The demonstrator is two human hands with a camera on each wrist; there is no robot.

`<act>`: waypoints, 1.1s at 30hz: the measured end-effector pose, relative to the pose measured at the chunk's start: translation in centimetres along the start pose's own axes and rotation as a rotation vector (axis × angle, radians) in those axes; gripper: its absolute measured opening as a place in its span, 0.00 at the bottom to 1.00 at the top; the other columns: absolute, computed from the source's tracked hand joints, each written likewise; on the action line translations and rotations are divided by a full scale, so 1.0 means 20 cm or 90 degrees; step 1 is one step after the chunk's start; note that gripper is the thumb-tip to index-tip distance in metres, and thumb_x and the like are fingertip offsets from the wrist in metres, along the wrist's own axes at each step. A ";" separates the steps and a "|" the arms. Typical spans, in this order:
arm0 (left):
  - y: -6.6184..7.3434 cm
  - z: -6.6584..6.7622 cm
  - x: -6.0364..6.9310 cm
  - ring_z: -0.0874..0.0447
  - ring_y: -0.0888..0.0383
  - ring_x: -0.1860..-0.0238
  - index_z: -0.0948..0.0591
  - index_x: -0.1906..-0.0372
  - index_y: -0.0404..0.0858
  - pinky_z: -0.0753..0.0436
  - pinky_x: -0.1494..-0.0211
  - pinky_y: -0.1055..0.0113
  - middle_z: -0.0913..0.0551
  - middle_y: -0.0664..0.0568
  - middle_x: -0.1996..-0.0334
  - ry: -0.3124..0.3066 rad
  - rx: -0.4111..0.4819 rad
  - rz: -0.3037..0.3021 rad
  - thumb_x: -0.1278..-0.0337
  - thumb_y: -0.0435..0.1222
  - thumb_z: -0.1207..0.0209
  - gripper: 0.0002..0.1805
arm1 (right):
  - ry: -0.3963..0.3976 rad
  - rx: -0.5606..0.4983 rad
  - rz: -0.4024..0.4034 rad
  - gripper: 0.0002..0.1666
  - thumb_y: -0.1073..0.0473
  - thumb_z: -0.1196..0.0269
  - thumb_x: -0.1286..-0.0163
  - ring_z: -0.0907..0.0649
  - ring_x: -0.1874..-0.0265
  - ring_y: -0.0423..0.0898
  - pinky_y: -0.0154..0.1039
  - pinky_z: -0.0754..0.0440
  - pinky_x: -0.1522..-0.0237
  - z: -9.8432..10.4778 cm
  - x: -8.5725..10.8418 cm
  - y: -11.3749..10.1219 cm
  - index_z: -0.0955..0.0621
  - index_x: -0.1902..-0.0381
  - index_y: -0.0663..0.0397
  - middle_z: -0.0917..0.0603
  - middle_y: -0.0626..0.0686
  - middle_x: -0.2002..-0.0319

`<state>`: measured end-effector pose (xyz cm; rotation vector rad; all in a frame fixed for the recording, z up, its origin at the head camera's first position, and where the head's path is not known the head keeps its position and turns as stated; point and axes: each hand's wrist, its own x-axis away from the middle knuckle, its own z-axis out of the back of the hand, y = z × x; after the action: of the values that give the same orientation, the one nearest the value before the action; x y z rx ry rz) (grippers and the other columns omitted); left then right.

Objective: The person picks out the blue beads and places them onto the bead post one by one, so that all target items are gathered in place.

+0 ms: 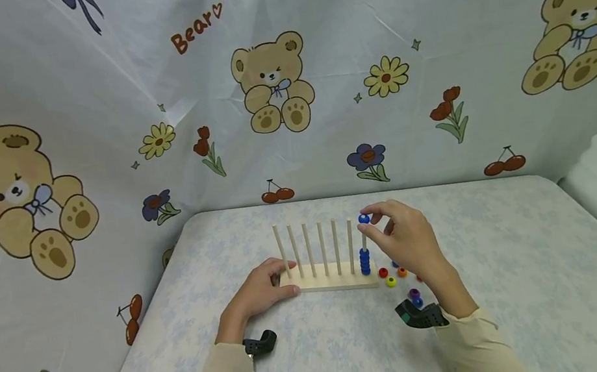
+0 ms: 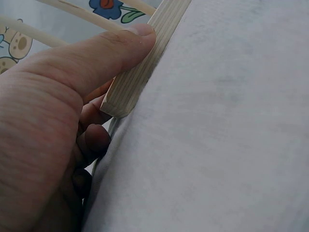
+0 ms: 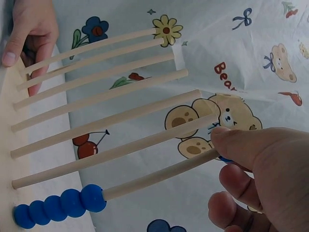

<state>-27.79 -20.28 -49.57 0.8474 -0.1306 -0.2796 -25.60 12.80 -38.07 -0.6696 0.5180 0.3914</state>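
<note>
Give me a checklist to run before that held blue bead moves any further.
1. Left fingers holding the base by its left end: ok.
2. Right fingers pinching the held bead: ok.
3. Held bead at the top of the rightmost peg: ok.
4. Peg tip through the bead's hole: cannot tell, the fingers hide it.
5. Bare shaft between held bead and the five stacked blue beads: ok.
6. Loose beads clear of the base's right end: not ok, several lie beside it.

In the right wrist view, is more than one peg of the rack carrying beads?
No, the stacked blue beads sit on the end peg nearest the right hand, and the other six pegs are bare.
</note>
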 end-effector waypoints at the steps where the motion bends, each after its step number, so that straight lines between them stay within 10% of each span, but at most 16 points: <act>1: 0.00 0.00 0.00 0.28 0.57 0.56 0.20 0.40 0.66 0.29 0.52 0.61 0.23 0.67 0.44 0.001 0.002 0.003 0.51 0.55 0.27 0.29 | -0.001 -0.001 0.001 0.16 0.49 0.31 0.33 0.24 0.79 0.39 0.35 0.28 0.78 0.00 0.00 0.00 0.14 0.51 0.47 0.16 0.48 0.65; 33: 0.02 0.00 0.01 0.30 0.55 0.59 0.19 0.41 0.62 0.30 0.55 0.59 0.22 0.65 0.47 -0.001 0.030 0.003 0.52 0.54 0.26 0.29 | -0.018 0.005 0.002 0.17 0.49 0.30 0.34 0.23 0.79 0.40 0.35 0.27 0.77 0.01 0.00 0.01 0.14 0.49 0.47 0.17 0.47 0.65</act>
<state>-27.44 -20.16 -49.19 0.8931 -0.1411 -0.2736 -25.59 12.97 -38.06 -0.6546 0.4936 0.4004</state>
